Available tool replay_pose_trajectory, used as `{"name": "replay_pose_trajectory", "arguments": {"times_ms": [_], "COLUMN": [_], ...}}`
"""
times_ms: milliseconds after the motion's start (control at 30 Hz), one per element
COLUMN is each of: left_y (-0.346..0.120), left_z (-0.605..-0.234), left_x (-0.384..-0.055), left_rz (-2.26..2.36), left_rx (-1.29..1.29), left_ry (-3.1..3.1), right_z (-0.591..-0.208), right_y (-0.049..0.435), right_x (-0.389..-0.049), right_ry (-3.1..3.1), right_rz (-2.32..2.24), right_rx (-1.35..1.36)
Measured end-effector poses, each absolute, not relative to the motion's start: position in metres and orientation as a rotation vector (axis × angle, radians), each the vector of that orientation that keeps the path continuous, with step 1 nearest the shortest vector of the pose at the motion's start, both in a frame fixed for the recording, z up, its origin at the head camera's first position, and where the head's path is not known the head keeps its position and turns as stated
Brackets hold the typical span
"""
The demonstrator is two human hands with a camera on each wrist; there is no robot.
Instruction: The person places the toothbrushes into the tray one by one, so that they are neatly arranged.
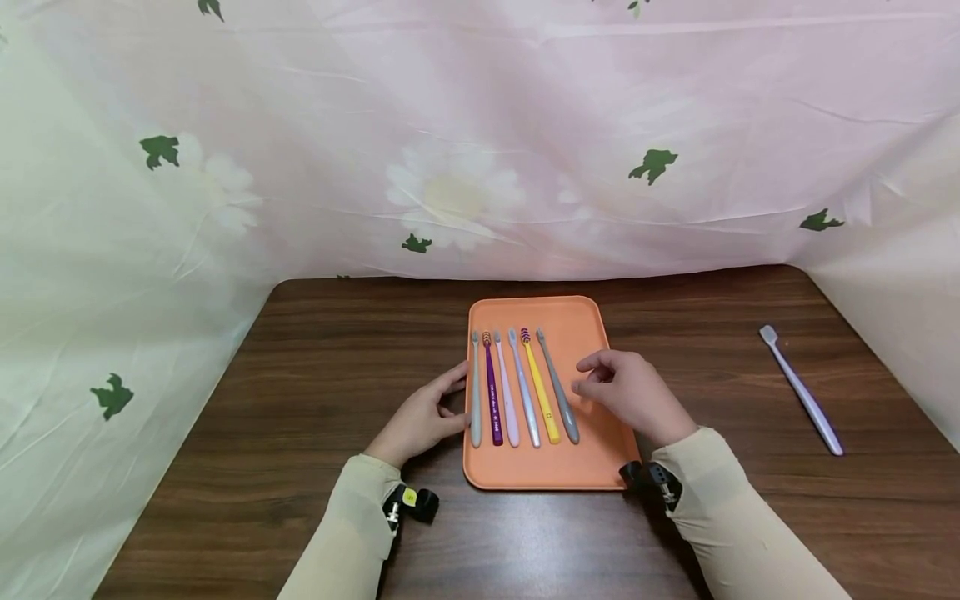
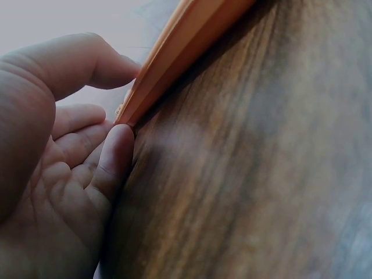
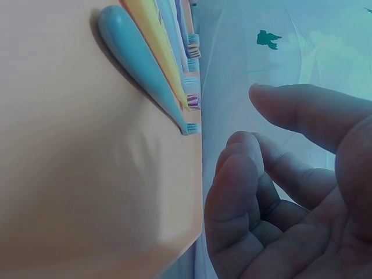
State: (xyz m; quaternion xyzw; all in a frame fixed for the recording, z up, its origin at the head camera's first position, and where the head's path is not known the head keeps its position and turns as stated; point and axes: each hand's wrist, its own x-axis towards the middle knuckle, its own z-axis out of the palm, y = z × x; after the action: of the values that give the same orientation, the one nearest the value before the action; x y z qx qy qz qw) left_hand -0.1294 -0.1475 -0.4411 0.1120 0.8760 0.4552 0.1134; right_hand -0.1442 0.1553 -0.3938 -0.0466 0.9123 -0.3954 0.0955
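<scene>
An orange tray (image 1: 540, 473) holds several toothbrushes side by side, heads toward the far end. They include a pale grey-green toothbrush (image 1: 476, 400) at the left, a dark purple toothbrush (image 1: 492, 396), a yellow toothbrush (image 1: 541, 392) and a dark grey toothbrush (image 1: 558, 390) at the right end of the row. My left hand (image 1: 422, 421) touches the tray's left rim; in the left wrist view the fingertips meet its orange edge (image 2: 168, 64). Over the tray's right side, my right hand (image 1: 636, 392) is loosely bent with nothing between thumb and fingers, beside the dark grey toothbrush (image 3: 136, 61).
A lone lavender toothbrush (image 1: 802, 392) lies on the dark wooden table (image 1: 330, 367), right of the tray. Floral cloth (image 1: 450, 125) hangs behind the table and along both sides. Each wrist carries a strapped camera.
</scene>
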Motion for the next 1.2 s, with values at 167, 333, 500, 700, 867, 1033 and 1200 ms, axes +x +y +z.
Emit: {"name": "replay_pose_trajectory", "arguments": {"times_ms": [167, 333, 500, 700, 867, 1033, 1200], "left_y": [-0.147, -0.148, -0.147, -0.148, -0.148, -0.148, -0.148], "left_z": [-0.442, -0.442, -0.442, -0.442, -0.442, -0.442, -0.442], "left_x": [-0.129, -0.129, -0.129, -0.129, -0.128, -0.128, -0.129], "left_rz": [1.381, 1.395, 1.375, 1.375, 1.393, 1.388, 1.378], "left_rx": [0.367, 0.383, 0.369, 0.374, 0.38, 0.377, 0.374], "left_ry": [2.561, 2.555, 2.559, 2.563, 2.558, 2.563, 2.561], "right_z": [-0.394, -0.394, -0.394, -0.395, -0.392, -0.391, -0.393], "right_y": [0.158, 0.161, 0.162, 0.163, 0.166, 0.167, 0.167], "right_x": [-0.144, -0.143, -0.143, -0.144, -0.144, -0.144, -0.144], "right_ry": [2.707, 2.708, 2.703, 2.71, 2.72, 2.722, 2.719], "right_rz": [-1.17, -1.175, -1.176, -1.175, -1.178, -1.18, -1.174], "right_rx": [-0.155, -0.174, -0.165, -0.134, -0.13, -0.13, -0.13]}}
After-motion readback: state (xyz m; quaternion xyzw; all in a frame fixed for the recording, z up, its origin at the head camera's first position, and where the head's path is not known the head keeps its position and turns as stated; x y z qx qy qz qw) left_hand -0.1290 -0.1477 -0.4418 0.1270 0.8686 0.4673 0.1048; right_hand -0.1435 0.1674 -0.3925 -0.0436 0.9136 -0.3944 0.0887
